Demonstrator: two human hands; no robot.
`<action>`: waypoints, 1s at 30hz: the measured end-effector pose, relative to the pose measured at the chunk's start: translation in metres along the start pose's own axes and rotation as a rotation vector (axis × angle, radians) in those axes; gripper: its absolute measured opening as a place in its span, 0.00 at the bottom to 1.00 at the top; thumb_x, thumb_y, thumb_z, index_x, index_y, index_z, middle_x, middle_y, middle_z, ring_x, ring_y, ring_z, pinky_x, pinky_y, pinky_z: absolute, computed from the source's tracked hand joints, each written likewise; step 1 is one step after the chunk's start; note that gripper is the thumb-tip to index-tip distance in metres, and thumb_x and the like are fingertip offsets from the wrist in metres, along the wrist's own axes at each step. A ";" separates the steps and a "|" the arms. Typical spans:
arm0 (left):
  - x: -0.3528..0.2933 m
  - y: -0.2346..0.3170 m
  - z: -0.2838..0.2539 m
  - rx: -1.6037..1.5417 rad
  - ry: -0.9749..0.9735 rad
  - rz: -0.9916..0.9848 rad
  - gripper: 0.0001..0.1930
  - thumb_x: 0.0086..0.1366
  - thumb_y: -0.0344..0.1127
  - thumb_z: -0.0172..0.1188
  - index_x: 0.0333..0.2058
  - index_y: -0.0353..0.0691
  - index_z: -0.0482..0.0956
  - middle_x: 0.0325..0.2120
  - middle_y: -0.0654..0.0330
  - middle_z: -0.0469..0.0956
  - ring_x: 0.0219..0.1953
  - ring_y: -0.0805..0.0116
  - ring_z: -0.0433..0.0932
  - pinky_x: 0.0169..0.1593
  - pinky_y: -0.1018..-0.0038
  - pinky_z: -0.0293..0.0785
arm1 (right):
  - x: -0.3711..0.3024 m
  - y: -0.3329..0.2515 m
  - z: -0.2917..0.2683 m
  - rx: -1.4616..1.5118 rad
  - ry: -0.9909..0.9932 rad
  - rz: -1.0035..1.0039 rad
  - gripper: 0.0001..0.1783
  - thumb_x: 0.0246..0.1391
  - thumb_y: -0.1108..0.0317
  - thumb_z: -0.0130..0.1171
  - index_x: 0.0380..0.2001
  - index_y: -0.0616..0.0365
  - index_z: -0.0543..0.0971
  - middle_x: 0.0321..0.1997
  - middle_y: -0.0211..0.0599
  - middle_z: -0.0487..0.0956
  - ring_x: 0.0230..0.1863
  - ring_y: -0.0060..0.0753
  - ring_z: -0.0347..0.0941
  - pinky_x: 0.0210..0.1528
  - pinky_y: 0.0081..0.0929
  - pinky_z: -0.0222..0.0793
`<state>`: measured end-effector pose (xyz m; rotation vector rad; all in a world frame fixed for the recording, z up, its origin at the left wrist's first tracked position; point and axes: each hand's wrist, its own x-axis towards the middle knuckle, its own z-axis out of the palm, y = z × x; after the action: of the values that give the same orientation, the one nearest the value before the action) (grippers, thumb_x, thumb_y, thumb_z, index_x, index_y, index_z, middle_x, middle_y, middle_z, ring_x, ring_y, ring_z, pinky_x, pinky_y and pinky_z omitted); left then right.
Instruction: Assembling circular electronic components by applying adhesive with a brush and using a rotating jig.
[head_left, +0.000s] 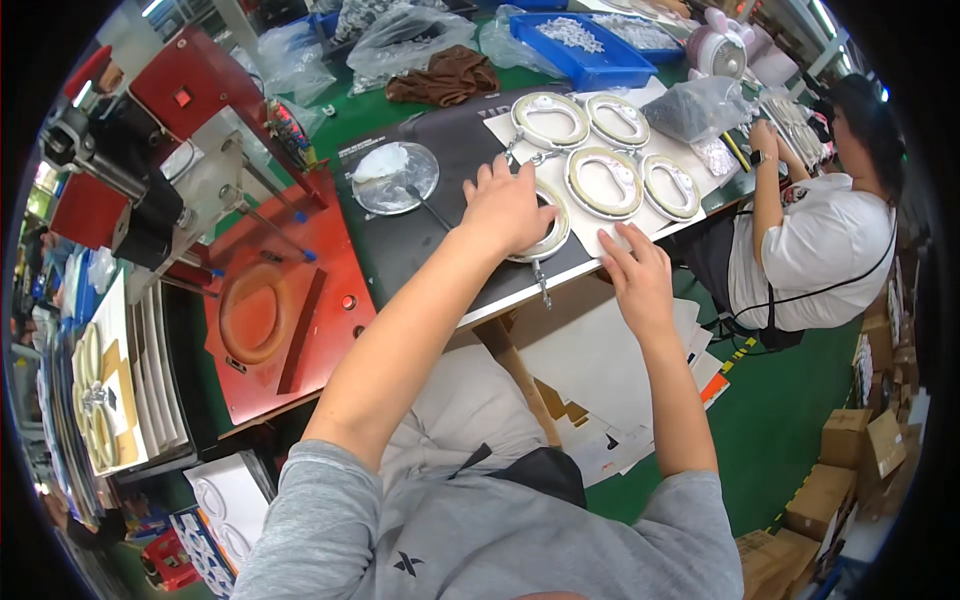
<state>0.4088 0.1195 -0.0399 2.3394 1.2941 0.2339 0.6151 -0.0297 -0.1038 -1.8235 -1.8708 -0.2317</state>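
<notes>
My left hand [505,210] rests over a pale oval ring [563,222], fingers spread and thumb on its inner side. The hand hides much of that ring; a short metal piece [541,285] sticks out from its near end. My right hand [640,275] lies with fingers stretched out on the near edge of a white board [640,225]. Several more oval rings with pale centres, among them one [604,183] beside my hands, lie on this board, joined by metal fittings. Left of my left hand is a round dish [425,185] with white paste and a dark-handled brush [430,207].
A red press machine [290,340] with an oval mould stands at left. Blue trays [580,62] of small white parts, plastic bags and a brown cloth [443,76] sit at the back. A person [815,240] works at right, near cardboard boxes [845,435].
</notes>
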 end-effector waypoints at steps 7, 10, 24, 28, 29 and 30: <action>-0.040 0.008 0.011 0.125 0.045 0.092 0.48 0.58 0.56 0.72 0.68 0.30 0.63 0.71 0.28 0.53 0.74 0.29 0.50 0.73 0.37 0.49 | 0.015 -0.033 0.009 -0.079 0.010 0.104 0.17 0.65 0.59 0.62 0.56 0.45 0.84 0.63 0.37 0.78 0.68 0.41 0.70 0.67 0.49 0.56; -0.040 0.004 0.019 0.126 0.097 0.098 0.45 0.59 0.53 0.72 0.66 0.30 0.65 0.69 0.25 0.55 0.73 0.25 0.50 0.72 0.36 0.50 | 0.019 -0.035 0.008 -0.113 -0.007 0.088 0.18 0.65 0.57 0.62 0.56 0.47 0.84 0.63 0.38 0.78 0.67 0.40 0.70 0.67 0.49 0.55; -0.049 0.013 0.050 0.043 0.327 0.243 0.19 0.60 0.39 0.66 0.45 0.32 0.83 0.59 0.28 0.67 0.69 0.21 0.57 0.68 0.24 0.47 | 0.070 -0.065 -0.010 0.323 0.050 -0.005 0.12 0.61 0.72 0.62 0.46 0.62 0.82 0.50 0.49 0.81 0.53 0.56 0.76 0.58 0.42 0.71; -0.051 0.006 0.061 -0.091 0.433 0.268 0.21 0.57 0.41 0.67 0.46 0.34 0.84 0.60 0.28 0.66 0.71 0.24 0.55 0.68 0.26 0.47 | 0.075 -0.076 -0.003 0.340 0.040 -0.002 0.11 0.64 0.71 0.59 0.47 0.63 0.81 0.50 0.49 0.81 0.54 0.54 0.77 0.60 0.39 0.69; -0.055 0.004 0.065 -0.140 0.464 0.293 0.23 0.57 0.42 0.68 0.47 0.32 0.83 0.62 0.27 0.65 0.71 0.24 0.55 0.69 0.28 0.48 | 0.073 -0.077 -0.003 0.365 0.047 -0.004 0.12 0.65 0.70 0.59 0.48 0.64 0.81 0.50 0.46 0.82 0.54 0.48 0.77 0.61 0.37 0.69; -0.066 0.006 0.067 -0.162 0.544 0.302 0.24 0.56 0.42 0.67 0.47 0.29 0.82 0.62 0.26 0.65 0.71 0.26 0.56 0.70 0.31 0.49 | 0.072 -0.088 -0.009 0.424 0.040 0.056 0.13 0.66 0.70 0.59 0.50 0.64 0.81 0.52 0.45 0.82 0.54 0.44 0.78 0.60 0.36 0.70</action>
<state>0.4015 0.0405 -0.0916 2.4041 1.0758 1.0911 0.5344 0.0228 -0.0426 -1.5629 -1.6828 0.1403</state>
